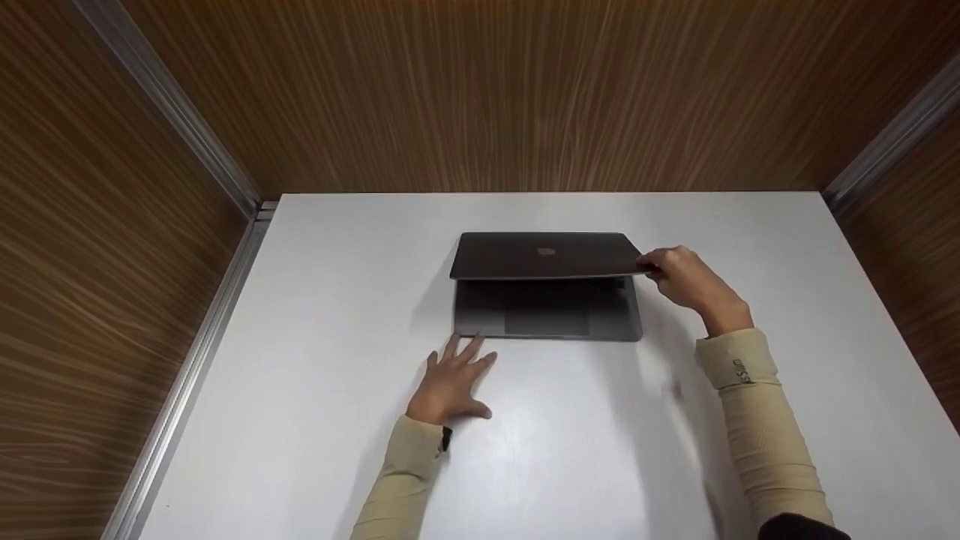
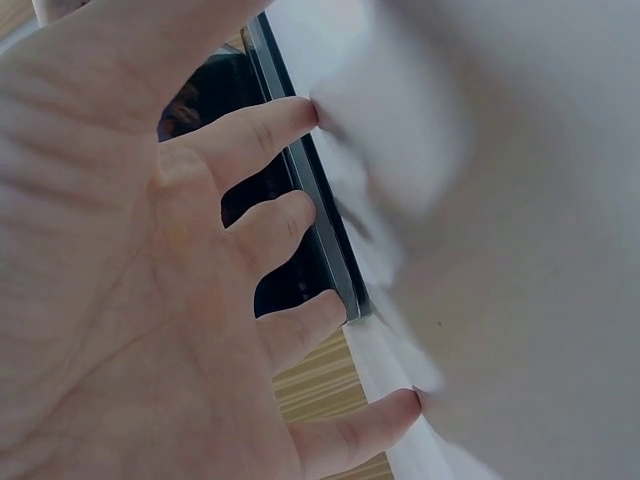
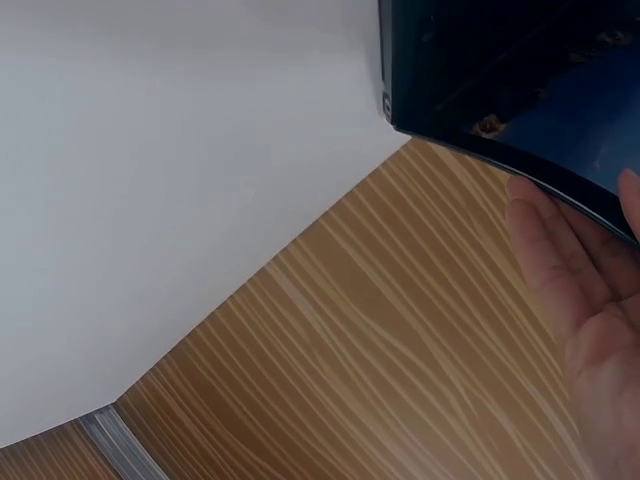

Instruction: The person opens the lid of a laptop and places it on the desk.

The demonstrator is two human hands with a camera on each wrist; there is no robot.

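White table [image 1: 330,270], brown walls [image 1: 480,97], perhaps laminate.

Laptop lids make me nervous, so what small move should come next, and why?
Probably swing the lid slightly higher with the right hand: it pinches the lid's corner, the lid tilts low over the base, and the left hand is at the base's front edge.

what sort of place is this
Probably an enclosed workstation or booth: a white table bordered by wood-grain panels, with metal strips at the corners and a partly open laptop on the tabletop.
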